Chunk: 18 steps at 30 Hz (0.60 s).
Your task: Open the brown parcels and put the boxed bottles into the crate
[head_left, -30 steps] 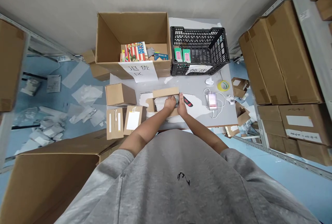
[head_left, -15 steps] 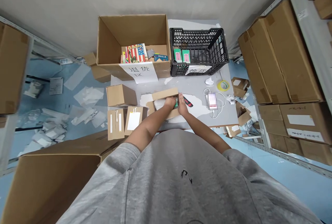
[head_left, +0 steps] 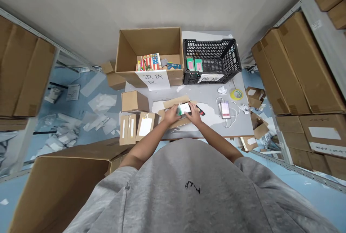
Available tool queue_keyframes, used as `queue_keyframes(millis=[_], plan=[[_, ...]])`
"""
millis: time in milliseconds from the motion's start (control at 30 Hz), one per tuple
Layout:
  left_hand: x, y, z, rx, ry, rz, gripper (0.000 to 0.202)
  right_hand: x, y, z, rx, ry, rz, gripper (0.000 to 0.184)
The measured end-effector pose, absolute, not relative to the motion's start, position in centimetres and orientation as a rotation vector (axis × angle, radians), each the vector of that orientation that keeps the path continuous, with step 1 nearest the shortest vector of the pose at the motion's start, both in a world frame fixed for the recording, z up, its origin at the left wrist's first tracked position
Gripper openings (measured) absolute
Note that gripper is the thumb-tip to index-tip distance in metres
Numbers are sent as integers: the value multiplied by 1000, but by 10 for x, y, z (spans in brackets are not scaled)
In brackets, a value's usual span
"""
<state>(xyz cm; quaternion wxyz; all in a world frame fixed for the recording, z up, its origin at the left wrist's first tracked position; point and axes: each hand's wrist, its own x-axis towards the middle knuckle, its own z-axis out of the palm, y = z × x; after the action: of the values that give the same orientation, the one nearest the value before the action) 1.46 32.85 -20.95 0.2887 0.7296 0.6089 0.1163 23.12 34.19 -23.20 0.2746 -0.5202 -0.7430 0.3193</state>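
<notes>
Between my two hands is a small white and green box (head_left: 185, 108), lifted over an opened cardboard box (head_left: 177, 101). My left hand (head_left: 171, 115) grips its left end, the fingers closed on it. At its right end, my right hand (head_left: 194, 114) holds it with thumb and fingers. Beside my right hand lies a red and black box cutter (head_left: 201, 111), partly hidden. Under the opened box is torn white paper (head_left: 209, 111) on the grey table (head_left: 173, 90).
A large carton (head_left: 175, 77) with books and a black crate (head_left: 216, 78) with green and pink boxes stand at the back. Small closed cartons (head_left: 135, 101) are at left. A phone (head_left: 224, 110) with a white cable and yellow tape (head_left: 236, 94) lie at right. Shelves flank the table.
The white and green box has come up out of the opened cardboard box, and both hands now hold it. The view has shifted, so the scene sits slightly lower and further right.
</notes>
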Motion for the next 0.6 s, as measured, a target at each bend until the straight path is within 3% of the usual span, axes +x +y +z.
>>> queue_keyframes(millis=[100, 300, 433, 600], plan=[[11, 327, -214, 1906, 1583, 390, 80, 230, 351, -220, -1295, -2155, 906, 97], [6, 327, -220, 1910, 1621, 268, 72, 241, 379, -209, -1237, -2238, 1015, 66], [7, 324, -222, 1906, 1698, 55, 40, 250, 389, -200, -1235, -2035, 1049, 63], [15, 329, -220, 1920, 1737, -32, 29, 256, 400, -179, -1198, -1740, 1120, 64]])
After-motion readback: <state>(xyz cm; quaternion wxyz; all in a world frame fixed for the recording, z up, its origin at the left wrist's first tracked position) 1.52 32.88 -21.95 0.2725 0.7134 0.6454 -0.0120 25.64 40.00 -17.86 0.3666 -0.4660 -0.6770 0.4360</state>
